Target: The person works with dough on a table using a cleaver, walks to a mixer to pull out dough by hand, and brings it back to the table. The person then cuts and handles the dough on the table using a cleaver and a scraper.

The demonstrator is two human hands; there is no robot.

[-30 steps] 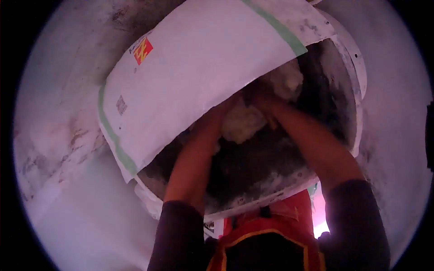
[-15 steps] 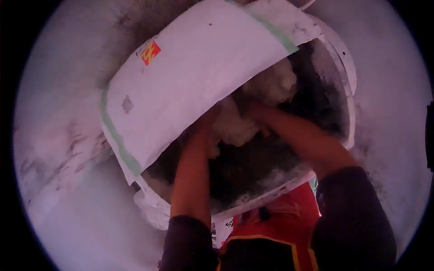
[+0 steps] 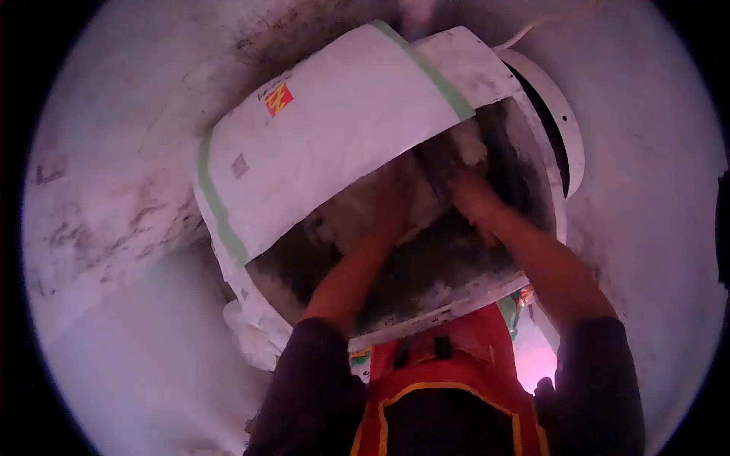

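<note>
A pale, lumpy mass that looks like dough (image 3: 346, 216) lies inside a deep, dark-walled tub (image 3: 411, 281). My left hand (image 3: 392, 201) presses into it, fingers bent and partly lost in shadow. To the right, my right hand (image 3: 473, 199) is closed beside a dark, flat thing (image 3: 435, 169) that stands against the dough; whether I grip it is too dim to tell. Another pale lump (image 3: 470, 144) shows beyond my right hand. A white sheet with green edges (image 3: 327, 129) covers the far left part of the opening and hides some of the dough.
The tub's pale rim (image 3: 449, 327) runs close to my red apron (image 3: 441, 357). A round white rim or lid (image 3: 566, 137) stands at the right. Crumpled white plastic (image 3: 251, 338) hangs at the lower left. Stained pale surfaces surround the tub.
My left hand has come out from beneath the sheet and moved right over the dough. My right hand has shifted slightly right. The dark flat thing now shows between them. The view has shifted.
</note>
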